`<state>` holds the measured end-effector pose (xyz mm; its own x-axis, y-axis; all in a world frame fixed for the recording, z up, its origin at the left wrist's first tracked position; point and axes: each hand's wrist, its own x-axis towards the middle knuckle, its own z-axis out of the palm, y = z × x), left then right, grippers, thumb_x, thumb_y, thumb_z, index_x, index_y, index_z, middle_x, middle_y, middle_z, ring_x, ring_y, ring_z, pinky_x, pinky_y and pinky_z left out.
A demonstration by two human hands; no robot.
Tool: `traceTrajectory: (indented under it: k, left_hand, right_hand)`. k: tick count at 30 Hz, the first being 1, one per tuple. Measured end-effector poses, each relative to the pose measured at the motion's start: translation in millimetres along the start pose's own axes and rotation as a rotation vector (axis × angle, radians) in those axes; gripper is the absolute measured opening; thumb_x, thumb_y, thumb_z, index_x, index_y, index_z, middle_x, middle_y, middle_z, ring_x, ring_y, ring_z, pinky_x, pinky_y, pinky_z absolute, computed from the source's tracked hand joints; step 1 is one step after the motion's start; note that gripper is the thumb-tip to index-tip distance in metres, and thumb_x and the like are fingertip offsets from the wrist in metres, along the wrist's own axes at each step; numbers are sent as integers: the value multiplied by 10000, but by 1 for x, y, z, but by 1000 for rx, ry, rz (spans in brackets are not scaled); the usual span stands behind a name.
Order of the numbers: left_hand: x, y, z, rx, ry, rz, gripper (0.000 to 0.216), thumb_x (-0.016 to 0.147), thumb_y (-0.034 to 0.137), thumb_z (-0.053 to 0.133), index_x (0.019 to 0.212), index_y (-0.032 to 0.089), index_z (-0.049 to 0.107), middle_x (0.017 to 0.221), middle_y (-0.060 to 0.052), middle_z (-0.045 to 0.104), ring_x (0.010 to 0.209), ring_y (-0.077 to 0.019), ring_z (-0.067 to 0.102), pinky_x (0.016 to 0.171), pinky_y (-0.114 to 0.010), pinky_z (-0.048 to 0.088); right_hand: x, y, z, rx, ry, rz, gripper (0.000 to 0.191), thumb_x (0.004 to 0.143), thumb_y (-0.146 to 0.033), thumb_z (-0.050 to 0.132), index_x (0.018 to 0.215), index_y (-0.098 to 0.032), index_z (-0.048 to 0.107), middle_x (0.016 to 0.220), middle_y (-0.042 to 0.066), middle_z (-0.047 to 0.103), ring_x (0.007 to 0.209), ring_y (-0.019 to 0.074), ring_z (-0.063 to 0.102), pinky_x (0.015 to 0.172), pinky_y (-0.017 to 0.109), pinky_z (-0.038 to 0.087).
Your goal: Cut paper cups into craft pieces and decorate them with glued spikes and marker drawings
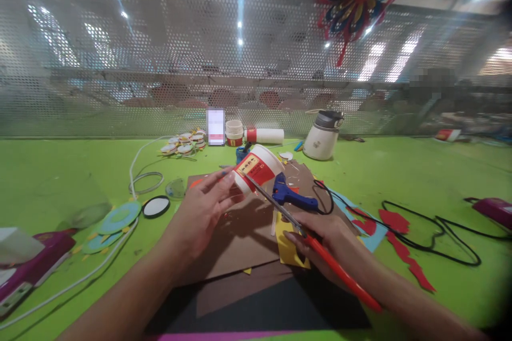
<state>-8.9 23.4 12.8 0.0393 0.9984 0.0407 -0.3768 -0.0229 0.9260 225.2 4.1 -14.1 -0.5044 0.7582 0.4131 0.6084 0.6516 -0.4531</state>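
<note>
My left hand [208,208] is closed round the lower end of a white paper cup [272,158] with a red printed band. The cup is tilted, its wide end up and to the right. In my right hand [320,234] is a pair of scissors [338,266] with red handles. Its metal blades point up and left, and their tip lies at the cup's printed side; I cannot tell whether they cut into it. Behind the blades a blue glue gun [294,197] lies on the brown cardboard [232,256]. A yellow paper piece [290,250] lies below my right fingers.
A black cable [434,250] and red paper scraps [404,245] lie on the right of the green table [440,170]. At the back stand a phone [216,127], stacked cups [234,133] and a white kettle [321,138]. Turquoise discs [120,217] and a power strip [36,266] are left.
</note>
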Motion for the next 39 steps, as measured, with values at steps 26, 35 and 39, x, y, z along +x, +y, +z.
traceTrajectory:
  k: [26,35,39]
  left_hand:
    - [5,-3,-9,-43,26,-1,340,756,224,832,1052,151,684,1020,-98,777,914,-195,729,830,-306,580]
    - [3,-5,-4,-109,93,-10,335,721,201,846,1014,133,700,932,-87,784,889,-218,746,834,-319,592]
    - [3,-5,-2,-128,104,-14,329,702,187,854,986,120,702,900,-88,783,843,-220,753,793,-310,602]
  right_hand:
    - [-1,2,0,69,-65,41,241,976,-251,474,880,-187,685,729,0,654,648,152,552,621,241,439]
    - [-1,3,2,18,-19,9,225,971,-288,509,896,-179,691,781,19,690,693,164,603,654,236,464]
    - [0,3,3,43,-57,24,203,979,-288,512,898,-182,665,767,-2,662,674,141,587,645,222,438]
